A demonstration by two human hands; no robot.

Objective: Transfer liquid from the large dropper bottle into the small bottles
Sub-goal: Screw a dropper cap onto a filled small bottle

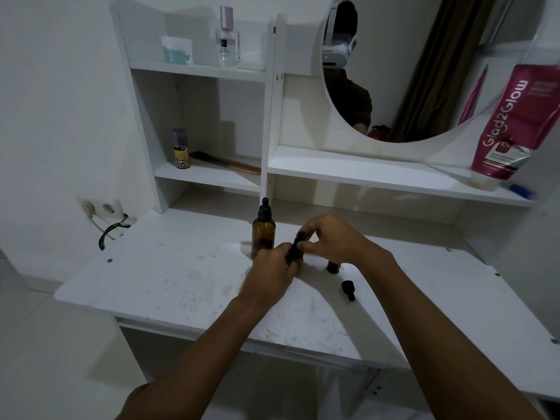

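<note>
Left hand (269, 272) grip: fingers curled tight round the small bottle (292, 256), body mostly hidden in the fist. Right hand (333, 237) grip: thumb and forefinger pinched on the black dropper cap (300, 237) at the bottle's top, other fingers arched loosely above. Both hands meet over the middle of the white surface (181, 283).

Small bottle: dark, narrow, long axis near upright, top leaning a little to the right. Blurred; cannot tell whether the cap is seated or lifted.

Just right of the hands, nearer the front edge: a loose dropper (348, 288) lying flat, black bulb toward the person, clear glass tip pointing away toward a second small bottle (333, 267). That one stands upright, dark, partly under the right wrist.

Just behind the left hand: large dropper bottle (263, 234), amber glass, upright, black dropper cap on, bulb pointing straight up. Liquid level not readable.

Farther back, lower left shelf: small yellow-labelled bottle (181, 150) and a comb (230, 163) lying flat. Right shelf: pink tube (512, 125) standing cap-down, leaning against the round mirror (409, 71). Top shelf: a clear perfume bottle (227, 40).
</note>
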